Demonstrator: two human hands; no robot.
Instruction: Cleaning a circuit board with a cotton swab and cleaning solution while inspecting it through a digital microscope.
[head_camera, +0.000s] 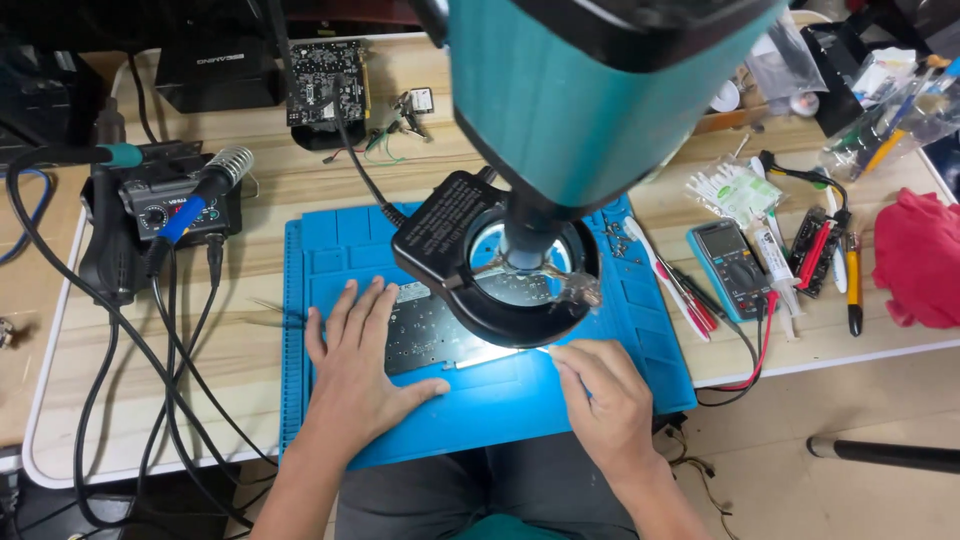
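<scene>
My left hand (357, 368) lies flat with fingers spread on a dark circuit board (425, 338), which rests on a blue work mat (330, 250). My right hand (602, 395) is curled at the board's right edge, pinching a thin tool whose tip points under the ring light; the tool is mostly hidden by my fingers. A teal microscope head (590, 80) and its black ring light (500, 265) hang over the board and hide most of it.
A soldering station (160, 205) with an iron and trailing black cables sits at the left. A blue multimeter (730, 268), pens, tweezers and swabs lie at the right, beside a red cloth (920, 260). Another circuit board (327, 82) lies at the back.
</scene>
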